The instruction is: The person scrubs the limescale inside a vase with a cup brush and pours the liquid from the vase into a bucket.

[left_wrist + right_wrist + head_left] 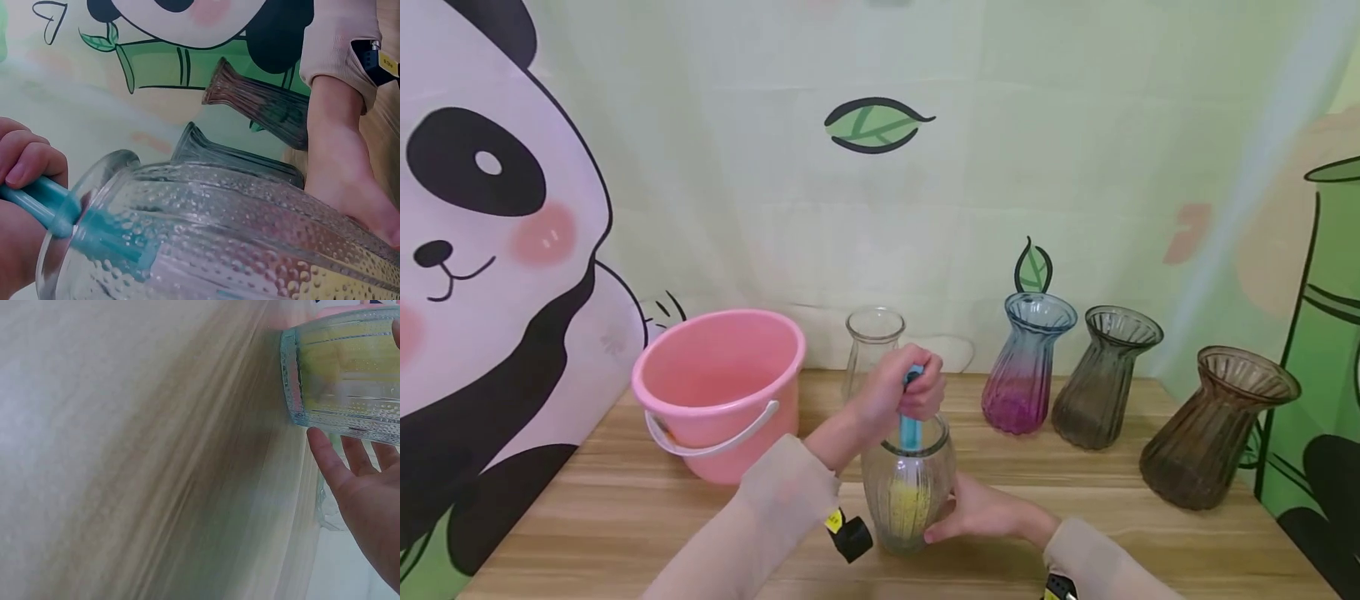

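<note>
A clear ribbed glass vase (pixel 880 492) stands on the table; dimpled texture shows on its wall in the left wrist view. My left hand (pixel 904 385) grips the light blue handle (pixel 911 433) of a sponge brush that goes down through the mouth of the vase. Inside, low down, the brush's yellow sponge head (pixel 908 507) shows through the glass. Low on the vase, my right hand (pixel 981 507) holds its side, thumb in front and fingers round the far side. In the right wrist view, fingertips (pixel 320 440) touch the glass near its base.
A pink bucket (pixel 718 400) with a white handle is on the left. Behind my left hand stands another clear glass vase (pixel 876 327). To the right are a blue-and-pink vase (pixel 1018 375), a grey vase (pixel 1093 392) and a brown vase (pixel 1206 442). A printed cloth backdrop (pixel 737 208) rises behind the wooden table (pixel 587 517).
</note>
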